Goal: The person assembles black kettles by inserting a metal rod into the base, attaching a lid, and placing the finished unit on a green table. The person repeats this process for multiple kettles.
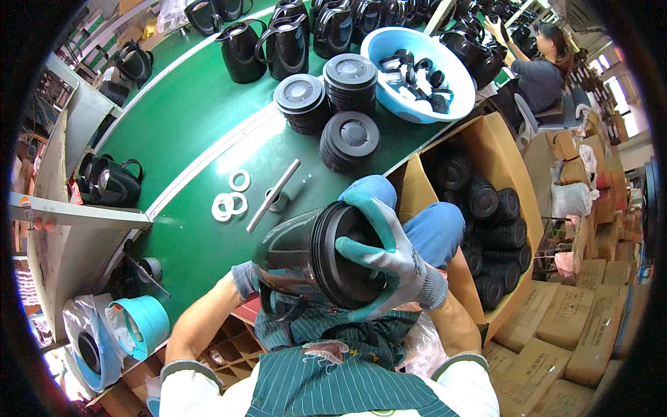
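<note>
One black jug [295,251], tipped on its side above the lap, its ribbed round end [325,240] turned to the right! Across that end, the right hand [389,263], in a grey and teal glove, thumb and fingers spread wide and clasped on tight. Round the far flank, the left hand [246,280], mostly hidden, little more than a grey cuff in sight; cannot tell its grip. Underneath, the dark handle [285,311], pointing down toward the lap.

Over to the green table [187,260]: a metal rod [286,176], slanting over a short metal cylinder [279,203], and just beside, three white rings [240,181], two of them overlapping. Farther back, three stacks of black lids [352,135], close together. Next to those, a pale blue tub [372,52], loaded with small black and white parts [424,83]. Along the far side, a crowded row of upright jugs [286,52].

Swing right: an open cardboard box [517,149] near the knee [441,229], packed with black ribbed pieces [500,236]. Beyond, brown cartons [535,313]. Far upper right, a seated co-worker [540,80], arm raised among more jugs.
</note>
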The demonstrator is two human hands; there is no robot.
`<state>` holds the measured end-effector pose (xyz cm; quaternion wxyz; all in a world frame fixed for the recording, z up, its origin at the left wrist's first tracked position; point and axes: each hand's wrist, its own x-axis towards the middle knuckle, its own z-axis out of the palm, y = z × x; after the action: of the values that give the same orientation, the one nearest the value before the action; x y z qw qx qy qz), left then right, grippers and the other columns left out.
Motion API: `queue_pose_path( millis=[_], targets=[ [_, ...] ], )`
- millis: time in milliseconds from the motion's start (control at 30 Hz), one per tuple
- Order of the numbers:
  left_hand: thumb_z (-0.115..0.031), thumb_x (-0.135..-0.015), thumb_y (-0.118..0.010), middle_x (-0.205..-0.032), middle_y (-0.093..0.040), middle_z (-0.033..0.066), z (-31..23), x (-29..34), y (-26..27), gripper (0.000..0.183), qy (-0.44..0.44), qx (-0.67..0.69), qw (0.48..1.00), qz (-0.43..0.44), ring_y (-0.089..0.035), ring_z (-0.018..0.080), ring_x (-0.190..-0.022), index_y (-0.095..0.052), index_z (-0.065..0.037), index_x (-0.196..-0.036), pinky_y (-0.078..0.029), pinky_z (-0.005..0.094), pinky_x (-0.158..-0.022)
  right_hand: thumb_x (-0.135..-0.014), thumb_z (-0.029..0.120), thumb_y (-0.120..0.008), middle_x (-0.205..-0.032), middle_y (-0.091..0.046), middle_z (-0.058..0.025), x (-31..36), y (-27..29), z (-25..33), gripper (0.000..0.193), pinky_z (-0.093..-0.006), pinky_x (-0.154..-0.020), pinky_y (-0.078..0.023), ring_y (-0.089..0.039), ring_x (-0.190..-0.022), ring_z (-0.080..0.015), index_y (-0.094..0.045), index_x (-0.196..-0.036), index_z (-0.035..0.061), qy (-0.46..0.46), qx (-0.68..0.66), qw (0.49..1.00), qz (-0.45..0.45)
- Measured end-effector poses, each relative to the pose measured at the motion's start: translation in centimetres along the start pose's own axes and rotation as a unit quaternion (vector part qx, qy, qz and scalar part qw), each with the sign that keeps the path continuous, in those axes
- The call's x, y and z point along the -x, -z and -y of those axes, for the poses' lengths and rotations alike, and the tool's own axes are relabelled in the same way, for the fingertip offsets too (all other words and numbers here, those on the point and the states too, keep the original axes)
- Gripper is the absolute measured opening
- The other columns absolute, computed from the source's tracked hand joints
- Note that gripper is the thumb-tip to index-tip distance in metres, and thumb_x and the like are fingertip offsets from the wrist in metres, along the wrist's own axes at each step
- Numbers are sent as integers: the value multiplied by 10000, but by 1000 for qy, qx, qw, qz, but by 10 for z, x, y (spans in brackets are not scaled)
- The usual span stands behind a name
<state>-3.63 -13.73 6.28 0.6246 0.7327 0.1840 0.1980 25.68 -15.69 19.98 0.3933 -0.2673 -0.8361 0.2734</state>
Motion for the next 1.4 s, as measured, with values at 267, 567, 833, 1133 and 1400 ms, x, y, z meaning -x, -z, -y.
queue_pose_path(
  millis=[267,567,833,1133,1400],
  targets=[
    [-175,-987,-600,-1204,-707,130,-20,7,11,318,3,29,968,-250,-715,250,-1060,-683,-15,-1249,-595,382,-935,-879,424,-823,-1477,-512,-137,49,-29,15,918,-373,-1163,-406,-499,-1382,-235,-386,-1568,3,-304,-324,857,-261],
    [-227,-931,-652,-1036,-775,101,-44,5,36,331,9,-140,940,-312,-719,200,-904,-747,-12,-1164,-538,342,-853,-883,657,-702,-1682,-190,-287,73,-17,5,1152,-529,-1240,-248,-280,-1523,-478,-88,-1672,83,-110,132,978,-116],
    [-166,-845,-677,-1051,-786,142,-126,-29,34,250,-221,-515,804,-198,-775,283,-945,-776,-46,-1041,-610,375,-847,-1052,205,-557,-1673,-287,-155,191,-71,-94,741,-372,-1241,-287,-362,-1498,-260,-159,-1649,22,-273,-498,812,-138],
    [-222,-958,-638,-1206,-735,151,-52,2,15,317,40,-111,939,-323,-728,262,-1046,-706,-42,-1210,-616,396,-883,-1094,319,-500,-1704,-226,-180,60,-28,13,721,-387,-1246,-258,-275,-1558,-311,-163,-1652,10,-208,-243,918,-236],
    [-266,-929,-605,-1144,-752,160,-73,-16,49,397,-9,-271,934,-231,-745,258,-979,-724,4,-1196,-598,353,-894,-1046,551,-492,-1701,-157,-246,107,-28,3,882,-469,-1266,-209,-212,-1565,-402,-148,-1654,14,-291,-36,950,-109]
  ],
)
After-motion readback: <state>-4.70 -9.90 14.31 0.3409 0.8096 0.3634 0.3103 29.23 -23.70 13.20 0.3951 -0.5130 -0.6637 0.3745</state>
